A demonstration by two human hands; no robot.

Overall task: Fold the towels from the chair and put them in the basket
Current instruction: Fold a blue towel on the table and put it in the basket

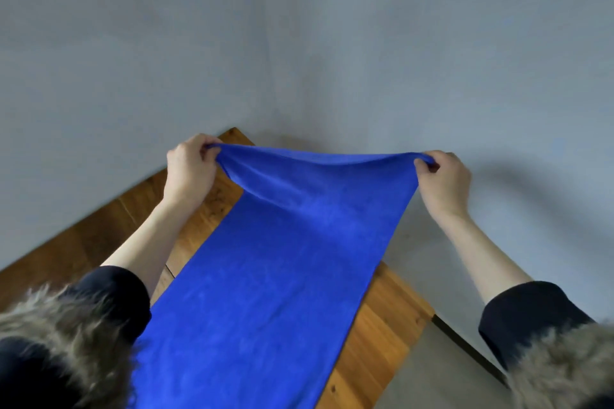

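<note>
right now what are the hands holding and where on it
Both hold the blue towel: the left hand pinches one far corner, the right hand the other, with the far edge stretched between them above the wooden table.

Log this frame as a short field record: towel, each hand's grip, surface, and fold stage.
towel: blue towel, one layer showing, stretched lengthwise away from the person
left hand: grip pinches the far left corner, lifted off the surface
right hand: grip pinches the far right corner, lifted likewise
surface: wooden table under the towel, set in a corner of grey walls
fold stage: far edge raised, no fold visible yet
chair and basket: not in view
</note>
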